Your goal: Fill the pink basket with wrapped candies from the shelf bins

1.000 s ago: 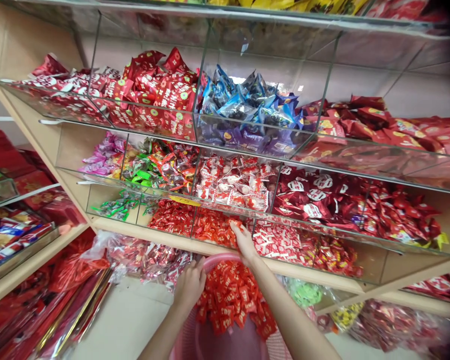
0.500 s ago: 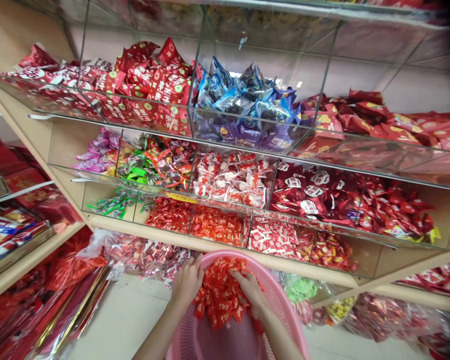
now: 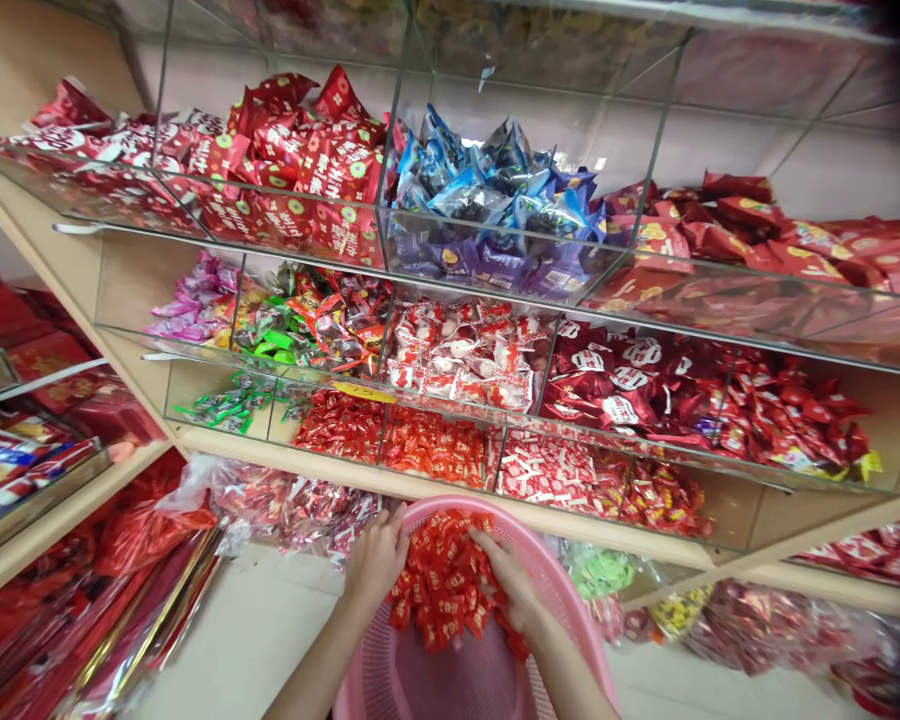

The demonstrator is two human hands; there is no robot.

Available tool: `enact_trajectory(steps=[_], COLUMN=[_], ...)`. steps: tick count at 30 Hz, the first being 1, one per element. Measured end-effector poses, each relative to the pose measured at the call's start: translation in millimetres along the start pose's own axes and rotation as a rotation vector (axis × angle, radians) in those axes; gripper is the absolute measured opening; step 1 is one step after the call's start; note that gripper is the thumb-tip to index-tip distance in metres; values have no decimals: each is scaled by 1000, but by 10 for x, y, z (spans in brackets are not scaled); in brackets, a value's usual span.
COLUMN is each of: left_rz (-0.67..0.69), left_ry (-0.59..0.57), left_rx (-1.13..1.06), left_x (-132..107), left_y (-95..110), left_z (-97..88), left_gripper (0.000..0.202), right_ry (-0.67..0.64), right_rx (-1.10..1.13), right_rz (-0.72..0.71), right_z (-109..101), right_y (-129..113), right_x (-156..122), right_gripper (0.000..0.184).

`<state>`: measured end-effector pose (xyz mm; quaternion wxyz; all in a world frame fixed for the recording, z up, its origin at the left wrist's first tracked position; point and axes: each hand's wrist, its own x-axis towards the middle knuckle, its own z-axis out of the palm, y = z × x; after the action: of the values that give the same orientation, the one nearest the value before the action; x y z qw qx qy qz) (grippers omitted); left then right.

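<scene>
A pink plastic basket (image 3: 596,640) stands below the shelves, with a heap of red wrapped candies (image 3: 442,585) piled against its far side. My left hand (image 3: 377,560) is closed over the basket's left rim. Inside the basket, my right hand (image 3: 511,580) cups the right side of the heap, its fingers curled against several candies. Part of its fingers and palm is hidden by wrappers. Bare basket bottom (image 3: 461,685) shows nearer to me.
Clear shelf bins rise in front, holding blue packets (image 3: 495,185), red-and-white candies (image 3: 465,350) and orange-red candies (image 3: 435,445). A wooden shelf edge (image 3: 307,475) runs just behind the basket. Bagged goods (image 3: 292,510) lie on the floor at both sides.
My right hand has shifted slightly right, and its fingers have curled in among the candies, moving some of them. My left hand stays on the rim.
</scene>
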<state>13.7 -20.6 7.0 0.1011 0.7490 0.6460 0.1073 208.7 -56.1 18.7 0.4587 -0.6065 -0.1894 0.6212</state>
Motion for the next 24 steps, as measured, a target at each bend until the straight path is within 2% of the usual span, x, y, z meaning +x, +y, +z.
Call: enact_trajectory(steps=[4, 6, 12, 15, 19, 24], left_rz=[-15, -18, -5, 5, 13, 17], left_ry=[-4, -13, -19, -14, -16, -14], left_rx=[-17, -20, 1, -4, -6, 9], left_x=[0, 3, 4, 3, 5, 4], left_y=[0, 0, 0, 2, 11, 19], left_z=[3, 1, -7, -13, -30, -43], left_gripper=[43, 43, 44, 44, 44, 44], right_ry=[-130, -145, 86, 154, 251, 294], right_rx=[316, 401, 450, 461, 356, 332], right_rz=[33, 34, 32, 52, 39, -11], right_z=[-95, -167, -486, -610, -612, -578], right_y=[82, 124, 102, 80, 89, 182], right_x=[-117, -130, -41, -27, -55, 22], right_gripper=[26, 23, 18, 14, 18, 25])
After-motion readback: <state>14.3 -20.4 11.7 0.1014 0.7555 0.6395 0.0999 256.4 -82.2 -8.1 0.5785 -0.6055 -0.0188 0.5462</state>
